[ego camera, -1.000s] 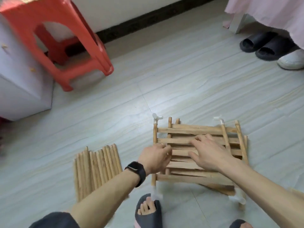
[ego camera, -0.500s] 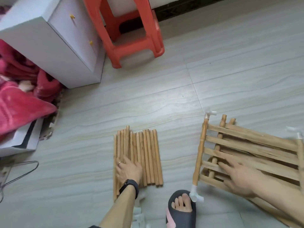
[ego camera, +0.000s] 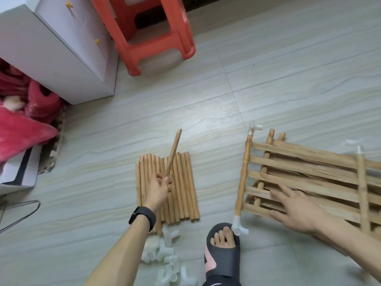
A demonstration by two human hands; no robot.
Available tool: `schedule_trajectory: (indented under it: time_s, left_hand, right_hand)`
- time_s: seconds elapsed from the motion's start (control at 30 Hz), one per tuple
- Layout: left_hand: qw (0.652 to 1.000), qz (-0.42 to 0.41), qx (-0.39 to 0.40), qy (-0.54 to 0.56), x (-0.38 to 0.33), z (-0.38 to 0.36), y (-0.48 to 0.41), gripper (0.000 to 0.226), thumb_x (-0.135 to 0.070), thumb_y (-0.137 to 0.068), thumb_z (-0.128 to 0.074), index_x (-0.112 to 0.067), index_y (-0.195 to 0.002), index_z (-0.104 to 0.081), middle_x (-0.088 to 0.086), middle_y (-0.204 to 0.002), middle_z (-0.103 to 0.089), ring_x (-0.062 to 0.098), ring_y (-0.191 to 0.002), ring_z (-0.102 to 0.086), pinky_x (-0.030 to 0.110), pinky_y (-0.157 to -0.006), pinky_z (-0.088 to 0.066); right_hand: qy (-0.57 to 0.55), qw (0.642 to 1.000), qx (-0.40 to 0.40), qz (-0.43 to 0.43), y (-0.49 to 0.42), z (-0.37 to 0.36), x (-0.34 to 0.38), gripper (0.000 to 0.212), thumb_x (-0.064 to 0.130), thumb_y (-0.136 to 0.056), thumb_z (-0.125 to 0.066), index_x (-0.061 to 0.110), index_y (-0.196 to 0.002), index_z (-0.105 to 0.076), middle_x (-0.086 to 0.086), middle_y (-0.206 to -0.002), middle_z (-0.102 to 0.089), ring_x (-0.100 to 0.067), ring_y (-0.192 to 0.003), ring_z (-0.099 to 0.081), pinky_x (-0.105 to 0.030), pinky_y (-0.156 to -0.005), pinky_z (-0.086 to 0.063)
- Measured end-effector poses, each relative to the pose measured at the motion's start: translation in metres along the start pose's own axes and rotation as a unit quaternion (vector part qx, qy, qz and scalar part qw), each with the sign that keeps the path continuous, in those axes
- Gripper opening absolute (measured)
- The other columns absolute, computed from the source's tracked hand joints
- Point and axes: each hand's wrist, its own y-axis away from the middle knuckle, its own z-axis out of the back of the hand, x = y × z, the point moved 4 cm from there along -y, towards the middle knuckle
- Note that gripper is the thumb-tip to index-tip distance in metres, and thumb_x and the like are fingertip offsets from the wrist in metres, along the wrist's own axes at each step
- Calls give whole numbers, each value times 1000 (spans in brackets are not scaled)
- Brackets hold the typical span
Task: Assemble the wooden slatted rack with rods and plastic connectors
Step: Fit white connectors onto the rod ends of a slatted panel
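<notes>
Your left hand (ego camera: 158,187) has its fingers closed around the lower end of one rod (ego camera: 172,154), lifted at a slant above the row of rods (ego camera: 181,182) lying on the floor at lower centre. Your right hand (ego camera: 296,207) lies flat, fingers spread and gripping nothing, on the slats of the half-built rack (ego camera: 309,170) at the right of the frame. The rod looks light and stiff, so a grip near its end should steer it well. The plastic connectors (ego camera: 165,252) heaped at the bottom centre look small and smooth; pinch them firmly. The rack seems loose-jointed, so hold it by a side rod.
</notes>
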Motion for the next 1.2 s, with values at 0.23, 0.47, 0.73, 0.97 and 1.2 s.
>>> schedule_trajectory:
  time_s: [0.23,0.47,0.73,0.97,1.2]
  left_hand:
    - [849,-391,282,-215,-99,-118,119,18,-49,-100,-54,-41,-116,-52,-10,-96,-69,7,-79,-60,27,-68,-49]
    - [908,-325,182,-194,-76,-156,140,41,-58,-97,-51,-33,-130,-53,-6,-132,-49,11,-116,-51,26,-93,-44]
    - [913,-75,287,-279,-23,-149,129,42,-42,-93,-60,-19,-128,-63,2,-108,-73,20,-91,-67,29,-75,-55]
    - [923,-14,321,-211,-16,-146,117,30,-32,-75,-57,-24,-97,-76,-2,-68,-70,18,-62,-58,37,-62,-51]
    - [930,20,315,-188,-18,-154,115,15,-23,-92,-68,-10,-98,-74,11,-89,-77,22,-77,-69,53,-87,-59]
  right_hand:
    - [-783,607,-83,-102,59,-7,7,47,53,-91,-62,10,-112,-67,-8,-95,-74,-25,-78,-71,-36,-70,-55]
    - [-879,342,-230,-239,105,-89,-41,18,23,-98,-66,7,-88,-64,-10,-76,-66,-18,-64,-66,-23,-52,-57]
    - [-893,306,-177,-278,103,-132,-27,24,22,-99,-65,6,-82,-60,-12,-73,-64,-20,-68,-65,-24,-52,-58]
    - [-911,285,-144,-260,102,-150,-26,24,20,-100,-61,3,-84,-64,-15,-86,-66,-19,-68,-63,-24,-54,-58]
    - [-919,288,-140,-231,109,-149,-24,22,19,-99,-62,3,-86,-65,-13,-90,-70,-20,-67,-64,-26,-60,-58]
